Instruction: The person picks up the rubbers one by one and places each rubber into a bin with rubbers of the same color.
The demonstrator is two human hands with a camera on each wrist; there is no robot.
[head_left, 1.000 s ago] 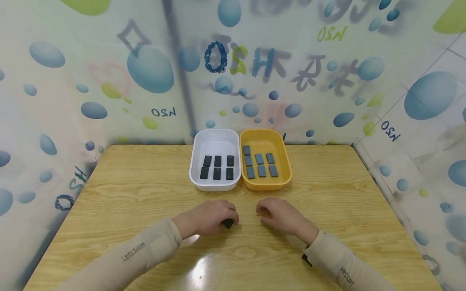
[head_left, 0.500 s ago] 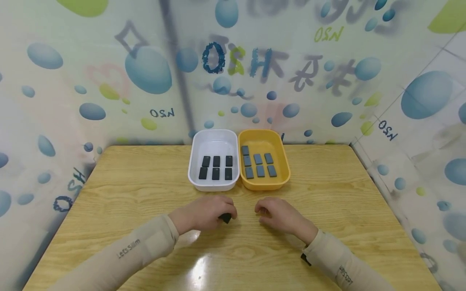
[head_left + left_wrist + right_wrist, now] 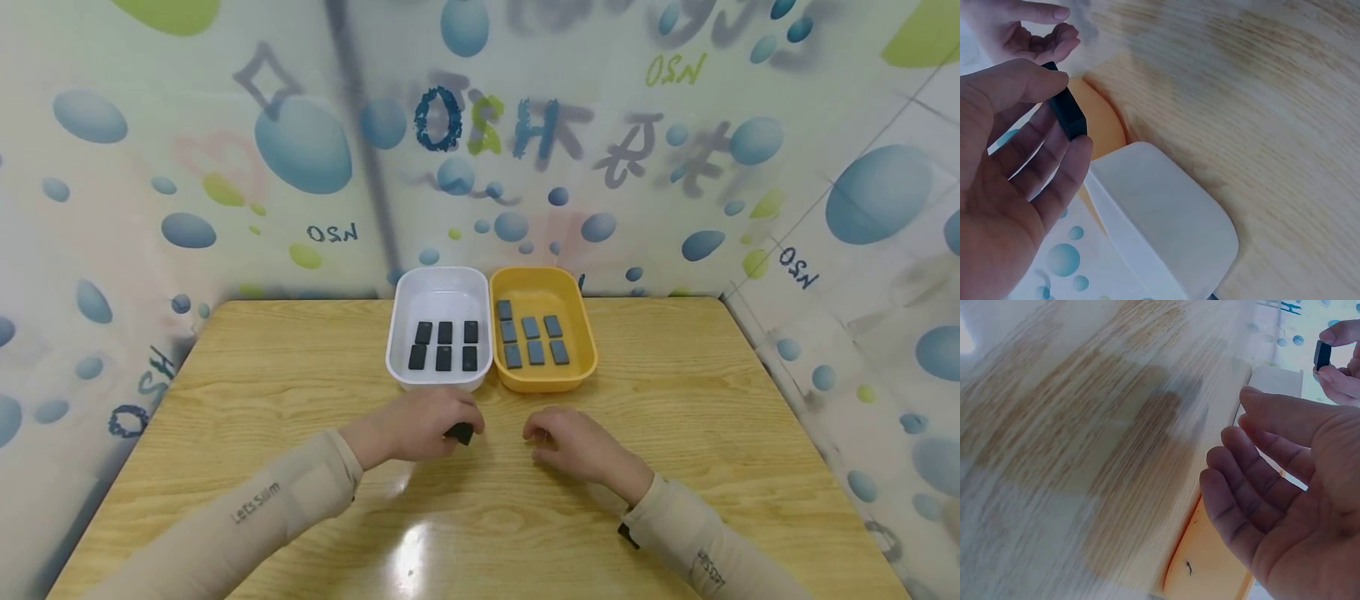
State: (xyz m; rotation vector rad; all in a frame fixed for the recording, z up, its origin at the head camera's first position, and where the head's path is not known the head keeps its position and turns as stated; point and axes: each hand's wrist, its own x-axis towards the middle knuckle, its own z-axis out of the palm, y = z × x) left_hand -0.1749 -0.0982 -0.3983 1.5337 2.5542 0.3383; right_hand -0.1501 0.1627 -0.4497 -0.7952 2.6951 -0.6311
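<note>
My left hand (image 3: 431,423) pinches a small black rectangular block (image 3: 1068,110) between thumb and fingertips, just in front of the white tray (image 3: 440,386). The same block shows at the upper right in the right wrist view. To the right, my right hand (image 3: 573,443) holds nothing; its fingers are loosely curved in front of the yellow tray (image 3: 546,386). Inside the white tray, several black blocks (image 3: 444,358) lie in two rows. Several grey-blue blocks (image 3: 536,352) lie in the yellow tray, one column longer than the others.
Both trays stand side by side at the back of the wooden table (image 3: 300,367). Behind them hangs a patterned wall covering (image 3: 480,167) with blue and green spots. A dark object (image 3: 628,535) shows beneath the right sleeve's cuff.
My left hand has moved forward and slightly left with the black block, toward the white tray. The right hand has stayed nearly still. The blocks in the trays are unchanged.
</note>
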